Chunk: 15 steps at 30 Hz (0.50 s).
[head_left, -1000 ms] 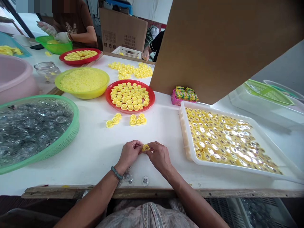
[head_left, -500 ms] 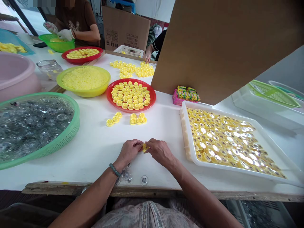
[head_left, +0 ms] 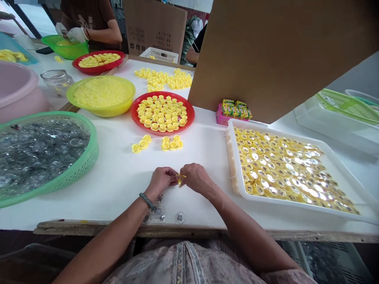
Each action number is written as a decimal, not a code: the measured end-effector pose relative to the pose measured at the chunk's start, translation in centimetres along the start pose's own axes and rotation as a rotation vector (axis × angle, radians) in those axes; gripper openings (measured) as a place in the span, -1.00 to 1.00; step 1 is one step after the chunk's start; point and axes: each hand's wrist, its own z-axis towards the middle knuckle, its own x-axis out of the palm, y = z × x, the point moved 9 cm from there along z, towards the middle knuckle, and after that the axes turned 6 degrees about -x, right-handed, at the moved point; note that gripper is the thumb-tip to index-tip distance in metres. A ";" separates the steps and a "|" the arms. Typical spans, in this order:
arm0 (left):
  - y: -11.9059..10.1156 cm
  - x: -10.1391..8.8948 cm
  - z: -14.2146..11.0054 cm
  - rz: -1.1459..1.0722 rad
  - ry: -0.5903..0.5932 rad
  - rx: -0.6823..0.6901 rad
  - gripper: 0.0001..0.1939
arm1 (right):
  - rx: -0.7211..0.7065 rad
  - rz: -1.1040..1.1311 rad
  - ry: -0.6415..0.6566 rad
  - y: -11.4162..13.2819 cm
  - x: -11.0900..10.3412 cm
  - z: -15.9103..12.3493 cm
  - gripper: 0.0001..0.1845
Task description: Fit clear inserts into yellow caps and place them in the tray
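My left hand (head_left: 161, 181) and my right hand (head_left: 197, 179) meet over the white table, both closed on one small yellow plastic cup (head_left: 181, 180) pinched between their fingertips. Fingers cover much of that cup. Several loose clear plastic discs (head_left: 180, 217) with dark prints lie near the table edge, some partly behind my left wrist. Ahead of my hands stand small groups of yellow cups (head_left: 173, 143). Beyond them a red plate (head_left: 192, 114) carries many more cups. To the right, a white tray (head_left: 233, 181) holds rows of yellow cups topped with shiny printed discs.
A green basket (head_left: 94, 146) of clear discs stands left, with a yellow bowl (head_left: 118, 110) of yellow pieces behind it. A brown cardboard sheet (head_left: 251, 59) rises at the right, by a pink box (head_left: 220, 117). Across the table, a gloved co-worker (head_left: 97, 23) handles a green bowl (head_left: 49, 41).
The view has tipped slightly down. My hands stay together on the yellow cup, the right fingers a little more curled. The other co-worker's hand at the far cups has drawn back.
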 end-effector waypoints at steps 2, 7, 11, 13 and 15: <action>-0.2 0.0 -0.2 -0.018 0.016 0.004 -0.71 | -0.002 0.032 -0.007 -0.1 -0.1 -0.2 -0.82; -0.4 0.3 -1.0 -0.014 0.051 0.010 -0.65 | -0.024 0.272 -0.206 -1.4 0.2 -2.8 -0.66; -0.3 0.8 -1.1 -0.009 0.074 0.002 -0.61 | -0.020 0.324 -0.361 -1.9 0.3 -4.5 -0.53; -0.2 1.0 -1.1 0.044 0.059 -0.003 -0.61 | -0.056 0.263 -0.336 -1.2 0.3 -4.5 -0.71; -0.1 1.0 -1.0 0.143 0.028 -0.010 -0.61 | -0.092 0.186 -0.259 -0.5 0.4 -4.2 -0.86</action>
